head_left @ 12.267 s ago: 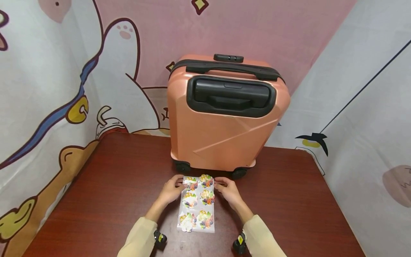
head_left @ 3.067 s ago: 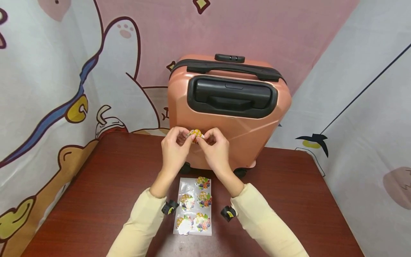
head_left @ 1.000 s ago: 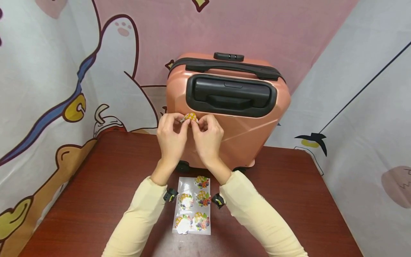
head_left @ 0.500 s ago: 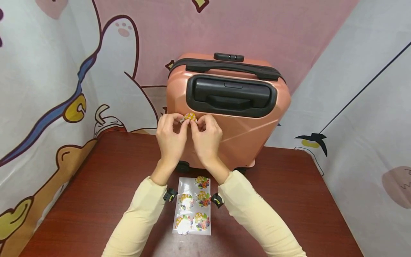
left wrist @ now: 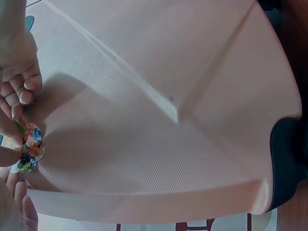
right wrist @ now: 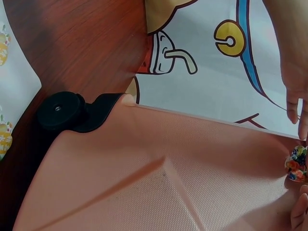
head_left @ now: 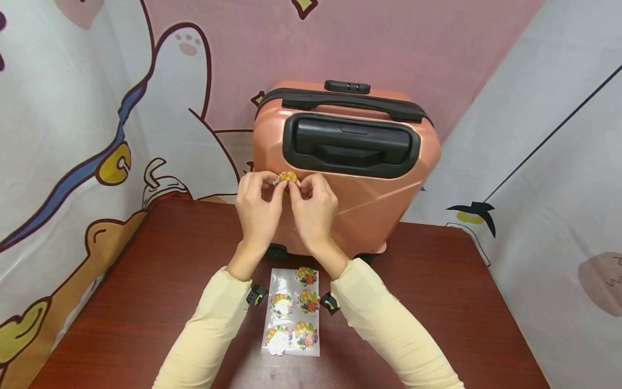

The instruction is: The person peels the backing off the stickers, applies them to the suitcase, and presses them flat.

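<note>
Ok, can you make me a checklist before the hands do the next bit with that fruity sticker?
1. Sticker held by left hand and right hand: ok.
2. Suitcase upright on the table: ok.
3. Whole sticker showing: not ok, thumbs cover part.
4. Sticker touching the suitcase: cannot tell.
5. Sheet lying on the table, five stickers on it: ok.

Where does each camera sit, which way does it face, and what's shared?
Head: worn on the head, facing forward and down at the suitcase and sticker sheet; left hand, right hand and sleeves show.
Left wrist: worn there, facing the suitcase shell; parts of both hands at the left edge.
Right wrist: worn there, facing the suitcase, a wheel and backdrop; parts of both hands at the right edge.
Shared: both wrist views show the held sticker.
</note>
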`<state>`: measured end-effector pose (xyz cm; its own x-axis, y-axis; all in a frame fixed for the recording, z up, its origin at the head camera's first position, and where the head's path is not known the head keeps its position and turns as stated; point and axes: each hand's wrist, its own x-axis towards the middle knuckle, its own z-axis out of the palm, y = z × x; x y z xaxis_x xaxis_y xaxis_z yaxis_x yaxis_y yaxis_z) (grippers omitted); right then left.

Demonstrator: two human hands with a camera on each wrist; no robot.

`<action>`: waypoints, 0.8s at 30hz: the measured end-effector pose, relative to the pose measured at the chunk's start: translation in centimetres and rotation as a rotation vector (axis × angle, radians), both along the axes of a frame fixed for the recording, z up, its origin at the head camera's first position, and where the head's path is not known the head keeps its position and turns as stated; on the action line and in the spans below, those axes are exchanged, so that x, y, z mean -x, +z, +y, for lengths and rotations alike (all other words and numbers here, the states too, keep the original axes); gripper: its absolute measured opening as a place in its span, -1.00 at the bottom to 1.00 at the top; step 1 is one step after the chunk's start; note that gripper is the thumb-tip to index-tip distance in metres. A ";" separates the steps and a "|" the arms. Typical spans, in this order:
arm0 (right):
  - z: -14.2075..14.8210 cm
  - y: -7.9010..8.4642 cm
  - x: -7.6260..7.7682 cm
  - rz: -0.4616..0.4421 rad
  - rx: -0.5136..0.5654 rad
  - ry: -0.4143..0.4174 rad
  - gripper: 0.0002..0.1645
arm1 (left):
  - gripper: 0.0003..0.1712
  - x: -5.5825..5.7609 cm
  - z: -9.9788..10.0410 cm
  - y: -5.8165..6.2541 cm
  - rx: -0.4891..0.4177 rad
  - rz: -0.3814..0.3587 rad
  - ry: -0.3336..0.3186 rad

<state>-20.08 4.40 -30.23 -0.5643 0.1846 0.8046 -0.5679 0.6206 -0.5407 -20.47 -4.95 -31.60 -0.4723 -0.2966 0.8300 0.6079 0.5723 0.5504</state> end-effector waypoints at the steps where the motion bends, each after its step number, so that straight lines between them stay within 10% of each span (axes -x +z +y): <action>1: 0.0 0.0 0.0 0.003 -0.002 0.001 -0.75 | -0.83 0.0 0.0 0.0 0.000 0.000 -0.001; 24: 1.0 -0.3 0.1 0.024 -0.027 0.004 -0.75 | -0.84 0.1 -0.8 0.0 -0.012 0.002 -0.006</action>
<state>-20.21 5.37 -30.56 -0.5459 0.1606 0.8223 -0.5829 0.6322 -0.5104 -20.61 -5.73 -31.63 -0.4725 -0.3040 0.8273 0.6125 0.5617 0.5562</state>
